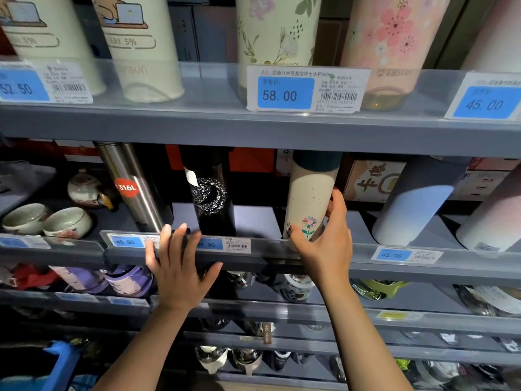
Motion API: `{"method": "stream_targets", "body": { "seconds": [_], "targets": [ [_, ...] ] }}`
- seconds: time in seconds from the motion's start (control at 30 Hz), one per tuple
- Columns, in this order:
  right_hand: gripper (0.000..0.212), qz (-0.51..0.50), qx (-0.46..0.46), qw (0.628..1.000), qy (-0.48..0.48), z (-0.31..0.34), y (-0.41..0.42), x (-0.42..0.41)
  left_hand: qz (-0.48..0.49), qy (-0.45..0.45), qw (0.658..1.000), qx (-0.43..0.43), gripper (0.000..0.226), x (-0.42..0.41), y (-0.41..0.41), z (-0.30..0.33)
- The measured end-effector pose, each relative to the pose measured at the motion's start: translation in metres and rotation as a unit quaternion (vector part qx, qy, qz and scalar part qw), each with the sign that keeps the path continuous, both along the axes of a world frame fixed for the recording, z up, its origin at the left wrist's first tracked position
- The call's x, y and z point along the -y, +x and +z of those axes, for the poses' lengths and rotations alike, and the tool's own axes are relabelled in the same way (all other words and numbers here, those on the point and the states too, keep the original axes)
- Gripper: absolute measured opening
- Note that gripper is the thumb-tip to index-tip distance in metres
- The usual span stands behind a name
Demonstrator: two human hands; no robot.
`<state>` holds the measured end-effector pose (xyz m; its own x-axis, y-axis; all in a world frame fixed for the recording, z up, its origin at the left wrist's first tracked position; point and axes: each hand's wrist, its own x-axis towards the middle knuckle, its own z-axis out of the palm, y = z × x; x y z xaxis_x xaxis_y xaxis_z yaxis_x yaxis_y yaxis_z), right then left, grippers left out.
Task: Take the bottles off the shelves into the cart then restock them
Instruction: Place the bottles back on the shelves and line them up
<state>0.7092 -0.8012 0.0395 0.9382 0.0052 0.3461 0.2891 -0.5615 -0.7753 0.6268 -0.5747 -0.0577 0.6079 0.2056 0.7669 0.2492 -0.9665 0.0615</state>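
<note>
Standing on the middle shelf (282, 259), between a black speckled bottle (210, 198) and a pale blue bottle (414, 204), a cream flower-print bottle (308, 198) with a dark teal cap is gripped near its base by the right hand (327, 238), thumb and fingers curled round it; the left hand (176, 263) is laid flat, fingers spread, on the shelf's front rail beside a steel 316L bottle (132, 187)
</note>
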Motion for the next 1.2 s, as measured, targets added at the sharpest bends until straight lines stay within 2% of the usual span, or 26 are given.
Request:
{"method": "stream_targets", "body": {
  "seconds": [0.27,0.37,0.57,0.87,1.07,1.2],
  "targets": [
    [0.1,-0.054,0.031,0.997,-0.041,-0.003,0.003,-0.01,-0.008,0.007,1.0,0.012,0.064,-0.002,0.001,-0.002],
    [0.103,-0.049,0.033,0.998,-0.026,-0.001,0.001,-0.01,-0.013,0.01,1.0,0.009,0.063,-0.006,0.0,-0.002],
    [0.095,0.008,0.009,1.0,0.006,0.0,0.001,0.001,-0.013,0.019,1.0,0.012,0.063,-0.007,-0.001,-0.002],
    [0.092,-0.041,0.022,0.998,-0.033,0.001,0.005,-0.005,-0.001,0.029,1.0,0.004,0.062,-0.007,-0.001,-0.003],
    [0.074,-0.062,0.026,0.997,-0.034,-0.002,0.008,-0.01,-0.003,0.016,1.0,-0.005,0.062,-0.004,-0.003,0.0],
    [0.075,-0.082,0.032,0.996,-0.025,-0.005,0.009,-0.014,-0.002,0.011,1.0,-0.013,0.063,-0.004,-0.003,0.0]
  ]
}}
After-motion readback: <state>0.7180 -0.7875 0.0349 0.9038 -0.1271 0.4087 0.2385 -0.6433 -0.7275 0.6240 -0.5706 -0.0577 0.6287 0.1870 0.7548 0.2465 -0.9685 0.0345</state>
